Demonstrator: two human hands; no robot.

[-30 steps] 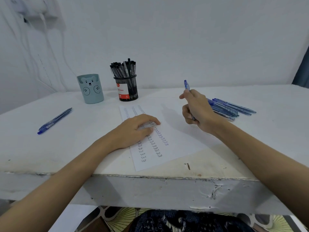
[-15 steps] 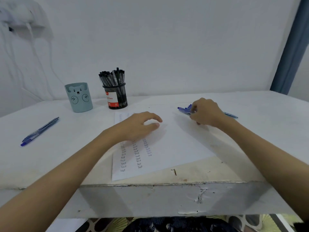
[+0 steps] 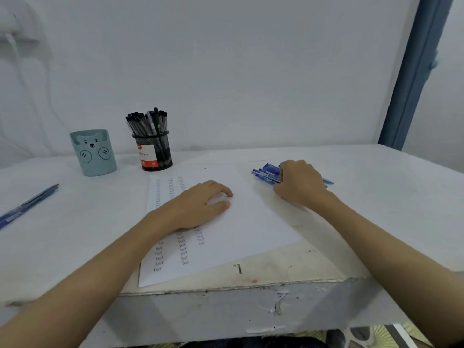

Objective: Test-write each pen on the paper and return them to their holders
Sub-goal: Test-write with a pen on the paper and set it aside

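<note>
Both hands work the counter (image 3: 376, 197): left hand (image 3: 198, 204) flat, pinning the paper (image 3: 251, 222) for writing, right hand (image 3: 298, 183) curled over the blue pens (image 3: 266, 173), whether gripping one I cannot tell

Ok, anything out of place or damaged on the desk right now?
Two blue pens lie alone at the far left, away from the pile under the right hand. The table's front edge is chipped and cracked.

White table (image 3: 376, 197): paper (image 3: 251, 222) under left hand (image 3: 198, 207); right hand (image 3: 298, 182) on blue pens (image 3: 266, 173); teal bear holder (image 3: 93, 153); mesh holder (image 3: 154, 153) of black pens (image 3: 147, 121).
</note>
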